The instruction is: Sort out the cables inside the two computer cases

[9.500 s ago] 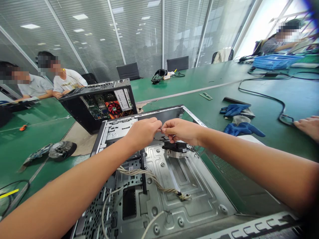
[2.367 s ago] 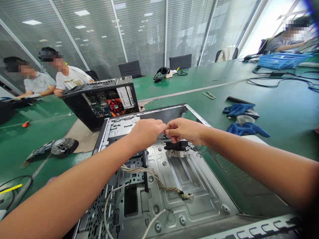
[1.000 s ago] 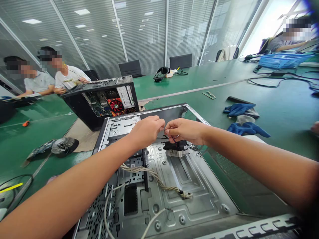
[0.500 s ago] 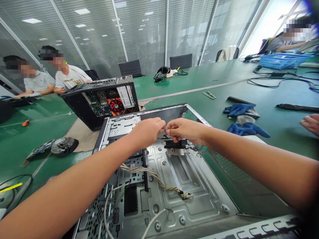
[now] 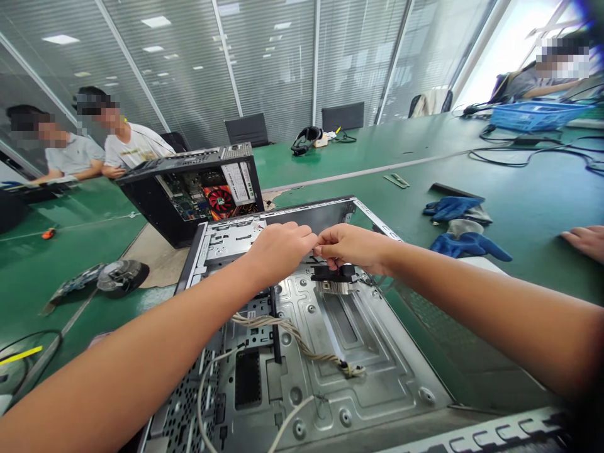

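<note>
My left hand (image 5: pixel 283 250) and my right hand (image 5: pixel 346 245) meet fingertip to fingertip above the far part of an open metal computer case (image 5: pixel 391 352). Both are closed in a pinch. Whatever lies between the fingers is too small and hidden to name. Just under my right hand, a heatsink (image 5: pixel 336 287) with a black top part rests inside the case. A twisted bundle of beige cables (image 5: pixel 302 343) lies across the case floor, and a loose grey cable (image 5: pixel 202 396) curves near the front.
A second computer tower (image 5: pixel 155 201) with a red fan stands behind on the left. Blue-grey gloves (image 5: pixel 465 242) lie to the right, near another person's hand (image 5: pixel 587 240). A cooler-like part (image 5: pixel 123 277) sits at left. Farther back are a blue basket (image 5: pixel 538 116) and black cables (image 5: pixel 500 157).
My left hand has shifted slightly right, and its fingers now overlap my right fingertips. The other person's hand at the right edge has moved lower and lies flatter on the table.
</note>
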`<state>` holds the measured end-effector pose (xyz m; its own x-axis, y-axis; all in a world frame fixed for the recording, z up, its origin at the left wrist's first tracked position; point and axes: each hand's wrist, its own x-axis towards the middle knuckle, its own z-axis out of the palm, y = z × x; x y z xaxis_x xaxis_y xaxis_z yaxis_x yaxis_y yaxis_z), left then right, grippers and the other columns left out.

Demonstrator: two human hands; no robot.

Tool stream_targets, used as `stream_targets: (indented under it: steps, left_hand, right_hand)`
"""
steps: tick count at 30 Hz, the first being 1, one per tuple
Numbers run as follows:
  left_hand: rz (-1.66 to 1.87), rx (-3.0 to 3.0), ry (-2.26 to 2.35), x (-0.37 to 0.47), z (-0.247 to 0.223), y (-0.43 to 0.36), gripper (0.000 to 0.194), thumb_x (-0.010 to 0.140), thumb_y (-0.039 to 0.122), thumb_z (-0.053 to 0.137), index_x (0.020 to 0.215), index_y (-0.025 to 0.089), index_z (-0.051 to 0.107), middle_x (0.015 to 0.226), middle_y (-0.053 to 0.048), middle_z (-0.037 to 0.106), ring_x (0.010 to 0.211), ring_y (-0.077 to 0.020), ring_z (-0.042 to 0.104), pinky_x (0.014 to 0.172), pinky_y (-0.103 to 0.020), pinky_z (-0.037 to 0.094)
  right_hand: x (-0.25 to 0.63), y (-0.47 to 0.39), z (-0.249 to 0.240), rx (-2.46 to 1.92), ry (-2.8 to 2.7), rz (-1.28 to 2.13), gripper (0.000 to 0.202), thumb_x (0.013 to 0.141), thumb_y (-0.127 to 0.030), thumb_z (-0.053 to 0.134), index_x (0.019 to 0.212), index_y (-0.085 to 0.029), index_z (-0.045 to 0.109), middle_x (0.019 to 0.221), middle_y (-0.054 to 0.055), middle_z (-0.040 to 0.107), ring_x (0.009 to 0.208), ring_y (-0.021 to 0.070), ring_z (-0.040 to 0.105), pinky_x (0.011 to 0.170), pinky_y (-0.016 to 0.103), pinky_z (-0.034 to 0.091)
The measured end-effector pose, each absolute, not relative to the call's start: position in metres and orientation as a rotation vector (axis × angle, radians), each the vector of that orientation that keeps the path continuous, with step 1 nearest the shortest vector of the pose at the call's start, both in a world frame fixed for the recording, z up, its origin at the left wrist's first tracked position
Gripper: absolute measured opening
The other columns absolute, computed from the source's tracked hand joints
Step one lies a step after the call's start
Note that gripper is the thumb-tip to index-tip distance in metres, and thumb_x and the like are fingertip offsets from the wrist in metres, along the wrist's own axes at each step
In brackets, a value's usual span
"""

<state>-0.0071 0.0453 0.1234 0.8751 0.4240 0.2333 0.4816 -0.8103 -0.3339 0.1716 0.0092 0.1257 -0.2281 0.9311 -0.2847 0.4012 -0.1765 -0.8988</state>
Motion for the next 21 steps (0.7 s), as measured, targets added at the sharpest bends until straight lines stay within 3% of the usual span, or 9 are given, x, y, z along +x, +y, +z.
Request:
stream_targets:
  steps: [7,21]
  left_hand:
    - [-0.213,-2.729,-0.795,-0.0059,0.1224,0.0434,0.013,0.089,0.014,0.048,0.089,0.019,0.06,0.083,-0.003,0.065,0.072,-0.0156,0.057,0.051,-0.029,0.027]
    - [-0.212,-2.744,-0.752,-0.0073,0.1249,0.0418,0.014,0.091,0.017,0.047,0.089,0.018,0.061,0.084,-0.004,0.064,0.074,-0.0164,0.056,0.054,-0.028,0.032]
  right_hand:
    - [0.1735,0.0102,0.1236,-1.491,-1.587,1.422,0.011,0.077,-0.017,0.062,0.068,-0.018,0.056,0.061,-0.001,0.051,0.055,0.0103,0.049,0.054,0.025,0.04]
    - [0.1733,0.0087,0.1251,-1.481,-1.591,1.466,0.007,0.078,-0.012,0.06,0.074,-0.018,0.057,0.061,-0.002,0.053,0.056,0.0107,0.05,0.057,0.025,0.041]
